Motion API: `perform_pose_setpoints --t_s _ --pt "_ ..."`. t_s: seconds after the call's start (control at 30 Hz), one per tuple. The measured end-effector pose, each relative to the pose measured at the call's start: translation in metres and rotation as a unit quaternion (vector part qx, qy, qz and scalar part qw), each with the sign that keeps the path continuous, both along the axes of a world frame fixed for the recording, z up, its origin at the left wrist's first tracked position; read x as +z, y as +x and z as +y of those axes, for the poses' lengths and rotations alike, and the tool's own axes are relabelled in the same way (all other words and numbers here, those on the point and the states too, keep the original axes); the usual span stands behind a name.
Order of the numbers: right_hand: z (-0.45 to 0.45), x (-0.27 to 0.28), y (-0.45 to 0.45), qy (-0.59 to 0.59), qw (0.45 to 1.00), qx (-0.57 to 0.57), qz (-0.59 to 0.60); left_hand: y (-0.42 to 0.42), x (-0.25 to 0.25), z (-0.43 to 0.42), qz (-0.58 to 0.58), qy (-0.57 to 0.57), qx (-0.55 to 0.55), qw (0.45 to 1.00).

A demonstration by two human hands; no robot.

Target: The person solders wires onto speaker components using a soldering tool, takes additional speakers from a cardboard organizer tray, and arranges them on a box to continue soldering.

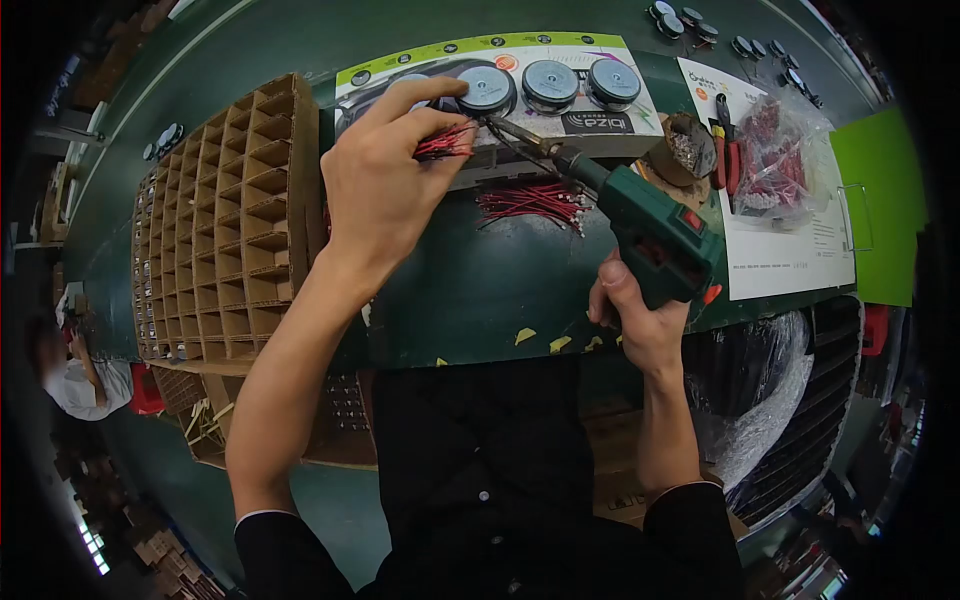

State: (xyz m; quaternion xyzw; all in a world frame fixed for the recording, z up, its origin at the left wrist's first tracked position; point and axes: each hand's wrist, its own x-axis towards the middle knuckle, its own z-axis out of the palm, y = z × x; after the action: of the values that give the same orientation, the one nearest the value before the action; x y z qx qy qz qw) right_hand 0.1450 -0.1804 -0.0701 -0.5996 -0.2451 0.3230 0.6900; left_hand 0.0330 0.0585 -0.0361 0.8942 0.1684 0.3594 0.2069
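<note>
My left hand [380, 170] is closed on a small bunch of red and black wires [440, 144], its fingertips at the edge of a round grey speaker [488, 90]. Gripped by the handle in my right hand [645, 320] is a green soldering gun [655, 235]. Its metal tip points up and left, close to that speaker's lower rim; whether it touches cannot be made out. The speaker stands on a printed box [625, 148] in a row with a second speaker [550, 84] and a third [613, 82]. Another is partly hidden behind my left hand. Below the box lies a pile of red wires [535, 206].
A cardboard divider crate [235, 190] stands at left. On the right are a round container [685, 150], red-handled pliers [733, 165] and a plastic bag of red parts [775, 160]. More speakers [685, 20] lie at the back. Another person [85, 375] sits far left.
</note>
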Motion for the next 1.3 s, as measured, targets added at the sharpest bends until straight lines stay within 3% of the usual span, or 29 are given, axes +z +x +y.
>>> perform_pose_setpoints --t_s 0.47,0.93,1.0,1.13,1.2,1.23,1.3 --pt "-0.015 -0.005 -0.004 0.060 0.997 -0.032 0.018 -0.001 -0.001 -0.002 0.009 0.016 0.005 1.000" --pt "-0.004 -0.005 -0.004 0.046 0.997 -0.052 0.014 -0.003 -0.002 0.001 0.014 0.053 0.007 0.998" --pt "-0.004 -0.009 0.001 0.049 0.997 -0.055 0.018 -0.008 0.003 0.005 -0.005 0.070 -0.030 0.997" --pt "-0.007 -0.015 0.005 0.048 0.998 -0.026 0.018 -0.017 0.016 -0.004 0.008 0.034 -0.027 0.999" --pt "-0.004 -0.008 0.005 0.055 0.998 -0.029 0.022 -0.013 0.016 -0.016 -0.035 -0.123 -0.005 0.992" --pt "-0.003 -0.004 0.005 0.047 0.998 -0.032 0.021 -0.012 0.018 -0.021 -0.035 -0.122 -0.005 0.992" --pt "-0.003 0.000 0.008 0.039 0.998 -0.036 0.021 -0.009 0.020 -0.029 -0.023 -0.234 0.042 0.971"
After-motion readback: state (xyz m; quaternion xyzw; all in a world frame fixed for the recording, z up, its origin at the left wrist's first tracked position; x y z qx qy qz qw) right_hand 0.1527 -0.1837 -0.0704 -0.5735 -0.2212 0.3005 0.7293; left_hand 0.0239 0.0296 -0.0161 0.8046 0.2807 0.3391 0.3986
